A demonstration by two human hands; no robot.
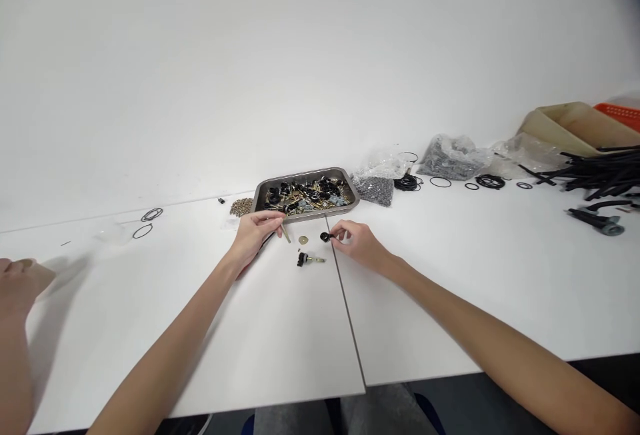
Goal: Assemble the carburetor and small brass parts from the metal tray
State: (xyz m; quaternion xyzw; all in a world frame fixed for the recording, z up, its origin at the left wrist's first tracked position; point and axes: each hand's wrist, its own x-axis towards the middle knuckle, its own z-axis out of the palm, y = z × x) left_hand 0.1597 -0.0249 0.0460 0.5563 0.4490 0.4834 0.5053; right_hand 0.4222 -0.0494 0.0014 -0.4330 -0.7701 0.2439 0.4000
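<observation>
My left hand (pixel 256 235) is closed in a pinch on a thin brass-coloured stem (pixel 286 232) at the tray's near edge. A dark, slim tool (pixel 261 246) shows beneath this hand; whether the palm grips it, I cannot tell. Between the fingertips of my right hand (pixel 359 242) is a small black ring-shaped part (pixel 325 237), just above the table. On the tabletop between both hands lie a round brass-coloured disc (pixel 303 240) and a black-headed part with a brass-coloured stem (pixel 310 259). The metal tray (pixel 306 174) behind holds many similar pieces.
Left of the tray is a pile of small brass pieces (pixel 241 206). Plastic bags of small parts (pixel 453 155), black rings (pixel 491 182), black tubes (pixel 603 172) and a beige bin (pixel 563 118) stand rightward. Another person's hand (pixel 23 282) is at far left.
</observation>
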